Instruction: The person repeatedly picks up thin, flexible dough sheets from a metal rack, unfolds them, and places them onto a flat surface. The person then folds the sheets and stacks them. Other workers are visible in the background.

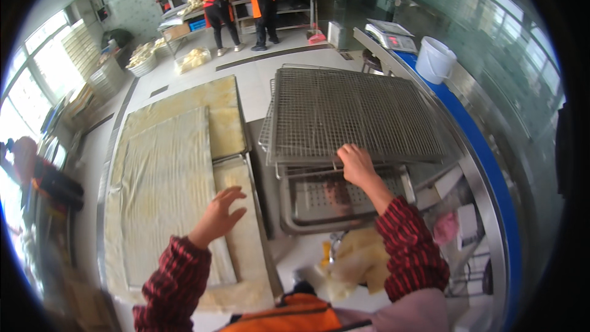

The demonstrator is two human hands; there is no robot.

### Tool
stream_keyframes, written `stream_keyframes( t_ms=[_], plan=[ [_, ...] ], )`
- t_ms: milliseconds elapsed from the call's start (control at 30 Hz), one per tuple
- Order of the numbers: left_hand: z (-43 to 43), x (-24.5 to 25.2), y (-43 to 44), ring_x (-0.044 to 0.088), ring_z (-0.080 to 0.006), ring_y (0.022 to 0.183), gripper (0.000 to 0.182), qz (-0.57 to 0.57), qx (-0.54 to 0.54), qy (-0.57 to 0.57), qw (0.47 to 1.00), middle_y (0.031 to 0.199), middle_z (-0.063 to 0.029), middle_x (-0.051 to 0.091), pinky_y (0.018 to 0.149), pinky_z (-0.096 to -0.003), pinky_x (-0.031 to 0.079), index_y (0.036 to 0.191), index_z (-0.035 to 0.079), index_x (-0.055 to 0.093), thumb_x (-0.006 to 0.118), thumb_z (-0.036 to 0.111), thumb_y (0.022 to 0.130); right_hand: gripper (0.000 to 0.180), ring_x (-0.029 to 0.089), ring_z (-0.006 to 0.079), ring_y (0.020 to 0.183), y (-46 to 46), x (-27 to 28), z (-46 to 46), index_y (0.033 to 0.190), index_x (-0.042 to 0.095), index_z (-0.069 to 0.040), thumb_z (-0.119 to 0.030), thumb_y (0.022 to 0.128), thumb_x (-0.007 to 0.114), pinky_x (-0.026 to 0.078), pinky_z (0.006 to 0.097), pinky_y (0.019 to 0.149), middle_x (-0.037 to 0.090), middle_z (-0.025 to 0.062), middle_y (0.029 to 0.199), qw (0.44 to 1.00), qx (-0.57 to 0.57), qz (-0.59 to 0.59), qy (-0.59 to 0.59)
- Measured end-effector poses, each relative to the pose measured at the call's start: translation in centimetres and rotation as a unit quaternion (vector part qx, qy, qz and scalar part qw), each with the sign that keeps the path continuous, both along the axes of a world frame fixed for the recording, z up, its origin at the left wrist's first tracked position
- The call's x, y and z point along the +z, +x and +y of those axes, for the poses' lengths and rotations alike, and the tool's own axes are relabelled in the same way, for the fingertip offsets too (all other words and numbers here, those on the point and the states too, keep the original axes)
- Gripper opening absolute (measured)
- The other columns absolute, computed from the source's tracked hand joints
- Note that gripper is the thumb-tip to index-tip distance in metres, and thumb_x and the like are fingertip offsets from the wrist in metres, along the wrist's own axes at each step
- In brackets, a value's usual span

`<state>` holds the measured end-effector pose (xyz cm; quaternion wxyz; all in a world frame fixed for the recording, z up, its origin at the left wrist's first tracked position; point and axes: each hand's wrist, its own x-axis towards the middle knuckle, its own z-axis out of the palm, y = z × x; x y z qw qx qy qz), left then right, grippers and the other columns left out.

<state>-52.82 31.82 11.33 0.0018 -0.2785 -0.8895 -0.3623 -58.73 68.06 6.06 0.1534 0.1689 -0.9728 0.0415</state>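
Note:
My right hand (357, 163) is closed on the near edge of a wire mesh rack (350, 110), which lies on a stack of similar metal racks. Beneath the stack's near side, a perforated metal tray (302, 223) shows. My left hand (221, 214) is held with its fingers apart over the cloth-covered trays to the left, and holds nothing. A pale, creased cloth (170, 193) lies over a large yellowish cloth-covered tray (226, 92). Whether my left hand touches the surface below it, I cannot tell.
A blue conveyor belt (479, 133) curves along the right, bearing a white bucket (434, 60) and a digital scale (392, 37). Two people stand at a far workbench; another person is at the far left. Yellowish cloth (364, 258) lies low before me. Baskets (143, 65) stand at the back left.

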Motion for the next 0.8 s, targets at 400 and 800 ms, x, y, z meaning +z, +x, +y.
stream_keyframes(
  t_ms=[400,800],
  plan=[
    [2.8,-2.0,-7.5,0.057,-0.0184,0.078,0.027,-0.479,0.146,0.318,0.805,0.086,-0.0090,0.058,0.065,-0.0315,0.047,0.100,0.002,0.051,0.049,0.023,0.084,0.007,0.052,0.0162,0.063,10.9,2.6,-0.1,0.067,0.049,-0.009,-0.006,0.063,0.053,0.043,0.0280,0.054,0.048,0.0008,0.066,0.971,0.205,0.107,-0.060],
    [5.9,-3.7,-3.5,0.055,-0.0117,0.057,0.013,-0.499,0.082,0.315,0.803,0.068,-0.0026,0.053,0.038,-0.0222,0.040,0.088,0.003,0.052,0.056,0.008,0.077,0.046,0.054,0.0210,0.092,21.3,-4.8,2.3,0.116,0.045,-0.007,-0.011,0.071,0.054,0.046,0.0312,0.073,0.054,0.0085,0.107,0.234,-0.199,0.016,-0.952]
  ],
)
